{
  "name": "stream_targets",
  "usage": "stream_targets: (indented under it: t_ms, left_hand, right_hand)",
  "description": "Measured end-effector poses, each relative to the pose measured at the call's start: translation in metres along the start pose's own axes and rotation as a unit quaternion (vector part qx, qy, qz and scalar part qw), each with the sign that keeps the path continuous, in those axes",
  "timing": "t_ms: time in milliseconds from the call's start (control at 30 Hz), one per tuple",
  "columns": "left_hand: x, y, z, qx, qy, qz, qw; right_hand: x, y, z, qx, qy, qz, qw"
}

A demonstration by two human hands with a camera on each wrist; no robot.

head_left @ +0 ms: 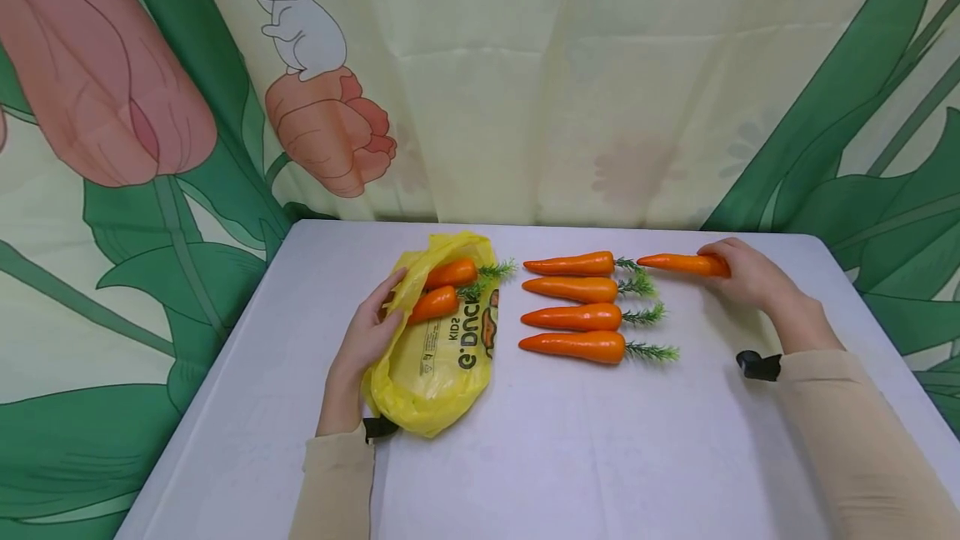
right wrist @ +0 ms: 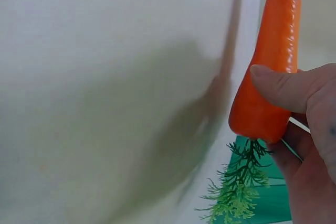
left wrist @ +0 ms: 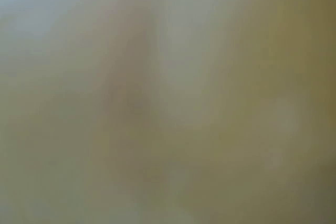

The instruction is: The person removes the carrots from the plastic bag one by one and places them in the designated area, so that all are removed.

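Note:
My right hand [head_left: 742,273] grips an orange carrot [head_left: 678,264] by its thick end, the tip pointing left. In the right wrist view the thumb [right wrist: 283,87] presses on the carrot [right wrist: 268,82], and its green leaves [right wrist: 244,171] hang below. My left hand [head_left: 367,332] holds the left edge of a yellow plastic bag [head_left: 420,398] with its mouth spread. Two carrots lie at the bag's mouth, an upper carrot [head_left: 453,273] and a lower carrot [head_left: 435,304], leaves toward the right. The left wrist view is only a blur.
Several carrots lie in a column right of the bag, from the top carrot [head_left: 570,263] to the bottom carrot [head_left: 573,347], tips to the left. All rest on a white table [head_left: 600,457]. A printed curtain [head_left: 487,107] hangs behind its far edge.

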State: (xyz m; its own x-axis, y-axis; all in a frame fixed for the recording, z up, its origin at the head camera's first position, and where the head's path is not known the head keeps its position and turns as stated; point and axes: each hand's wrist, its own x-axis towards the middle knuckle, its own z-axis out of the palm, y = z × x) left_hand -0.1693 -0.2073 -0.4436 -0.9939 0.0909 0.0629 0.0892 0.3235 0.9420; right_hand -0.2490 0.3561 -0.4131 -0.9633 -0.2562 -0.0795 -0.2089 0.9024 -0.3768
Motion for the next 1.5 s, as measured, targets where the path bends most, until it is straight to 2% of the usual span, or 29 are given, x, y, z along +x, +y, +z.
stream_targets:
  t_ms: [133, 333, 600, 733, 1333, 1500]
  left_hand:
    - [0.0, -0.001, -0.001, -0.008, -0.008, 0.013, 0.9999]
    - [-0.001, 0.001, -0.001, -0.016, -0.017, 0.001, 0.9997]
    - [-0.011, 0.035, -0.003, -0.01, -0.024, 0.0, 0.9997]
    - [-0.013, 0.039, -0.002, -0.012, -0.024, 0.0, 0.9996]
    - [-0.012, 0.037, -0.002, -0.01, -0.024, 0.002, 0.9997]
    - [-0.005, 0.017, -0.001, -0.004, -0.013, -0.005, 0.9999]
  right_hand:
    - [0.0, 0.006, 0.003, -0.001, -0.013, 0.014, 0.9998]
    - [0.001, 0.008, 0.005, -0.007, -0.022, 0.021, 0.9995]
    - [0.003, 0.007, 0.005, -0.016, -0.025, 0.018, 0.9994]
    - [0.003, 0.007, 0.005, -0.018, -0.028, 0.018, 0.9993]
    - [-0.005, 0.004, 0.003, -0.013, -0.025, 0.015, 0.9995]
    - [-0.006, 0.004, 0.003, -0.011, -0.022, 0.01, 0.9996]
